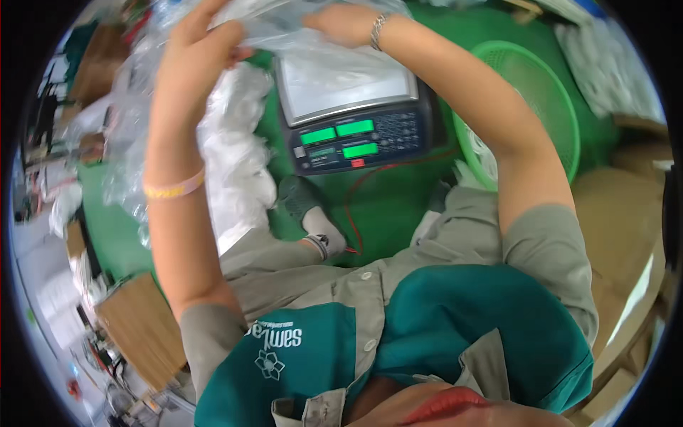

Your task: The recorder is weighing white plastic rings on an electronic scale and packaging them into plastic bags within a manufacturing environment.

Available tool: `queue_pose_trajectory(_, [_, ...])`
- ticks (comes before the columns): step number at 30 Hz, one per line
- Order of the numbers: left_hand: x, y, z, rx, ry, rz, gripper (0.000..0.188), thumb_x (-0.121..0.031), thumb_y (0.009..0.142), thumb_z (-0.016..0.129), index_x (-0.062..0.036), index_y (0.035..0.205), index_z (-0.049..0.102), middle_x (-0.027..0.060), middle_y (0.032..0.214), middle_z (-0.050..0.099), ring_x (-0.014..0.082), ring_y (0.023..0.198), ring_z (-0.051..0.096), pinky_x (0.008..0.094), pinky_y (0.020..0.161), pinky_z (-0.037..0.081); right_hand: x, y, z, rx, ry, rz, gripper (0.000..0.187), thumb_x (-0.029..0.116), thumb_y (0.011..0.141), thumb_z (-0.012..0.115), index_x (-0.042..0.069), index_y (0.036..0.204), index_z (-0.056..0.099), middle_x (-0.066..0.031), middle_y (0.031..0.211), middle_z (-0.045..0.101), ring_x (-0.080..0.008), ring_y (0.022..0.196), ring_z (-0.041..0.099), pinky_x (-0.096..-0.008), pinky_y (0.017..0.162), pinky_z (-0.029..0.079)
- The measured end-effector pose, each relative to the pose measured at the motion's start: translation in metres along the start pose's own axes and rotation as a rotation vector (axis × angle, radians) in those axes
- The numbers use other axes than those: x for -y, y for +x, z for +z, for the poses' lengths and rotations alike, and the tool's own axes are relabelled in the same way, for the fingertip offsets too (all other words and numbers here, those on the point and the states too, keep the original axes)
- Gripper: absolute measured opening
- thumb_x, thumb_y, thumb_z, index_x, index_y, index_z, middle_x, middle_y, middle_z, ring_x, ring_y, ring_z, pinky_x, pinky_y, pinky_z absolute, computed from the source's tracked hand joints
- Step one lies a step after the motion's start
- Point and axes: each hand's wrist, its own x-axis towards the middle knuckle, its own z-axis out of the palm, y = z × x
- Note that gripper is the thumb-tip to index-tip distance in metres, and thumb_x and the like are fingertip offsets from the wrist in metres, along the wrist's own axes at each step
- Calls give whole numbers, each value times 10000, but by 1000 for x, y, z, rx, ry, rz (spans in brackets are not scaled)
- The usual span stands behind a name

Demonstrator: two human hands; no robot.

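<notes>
Plastic bag [277,30] | between left hand [201,53] and right hand [346,25] | each gripping it

The scale [356,139] sits between plastic [238,149] and basket [551,114].

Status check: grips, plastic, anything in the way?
Left grip and right grip at clear plastic bag; finger closure unclear. Bag overlaps far part of the scale in view.
</notes>
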Motion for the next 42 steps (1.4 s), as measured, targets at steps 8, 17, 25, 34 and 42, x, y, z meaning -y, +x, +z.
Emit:
queue_pose_trajectory(8, [-5, -2, -5, -87, 317, 56, 444, -244, 837, 528, -218, 1273, 445, 3, 1225, 497, 18, 645, 467, 157, 533, 328, -8, -122, -155, -274, 485, 206, 449, 129, 831, 514, -20, 1231, 375, -78, 881, 627, -114, 714, 564, -225, 584, 449])
queue_pose_trajectory(17, [-17, -16, -1, -210, 172, -157, 746, -432, 813, 506, -33, 1361, 194, 121, 1348, 336, 159, 939, 568, 242, 686, 391, -172, -307, -72, 28, 486, 833, 159, 151, 801, 500, 88, 936, 554, -12, 779, 608, -126, 669, 577, -267, 554, 458])
queue_pose_trajectory(25, [-21, -58, -29, -323, 7, -19, 666, -308, 847, 513, 23, 1338, 208, 122, 1313, 367, 193, 996, 559, 250, 698, 408, -168, -330, 9, 189, 503, 981, 337, 153, 746, 520, 28, 1060, 525, -81, 738, 601, -184, 574, 598, -324, 442, 500])
queue_pose_trajectory(34, [-24, -68, -24, -290, -9, 10, 556, -246, 893, 412, -28, 1350, 183, 136, 1324, 361, 246, 1058, 524, 245, 731, 396, -174, -320, 17, 442, 511, 1071, 584, 179, 734, 567, 12, 1261, 377, -152, 991, 579, -245, 681, 619, -364, 473, 516])
queue_pose_trajectory(42, [-16, -51, 16, 41, -40, 80, 516, -204, 873, 522, -68, 1330, 326, 56, 1126, 487, 81, 857, 473, 194, 729, 402, -131, -199, -64, 141, 491, 432, 269, 152, 779, 572, 62, 1029, 532, -105, 1028, 570, -231, 988, 525, -370, 814, 420])
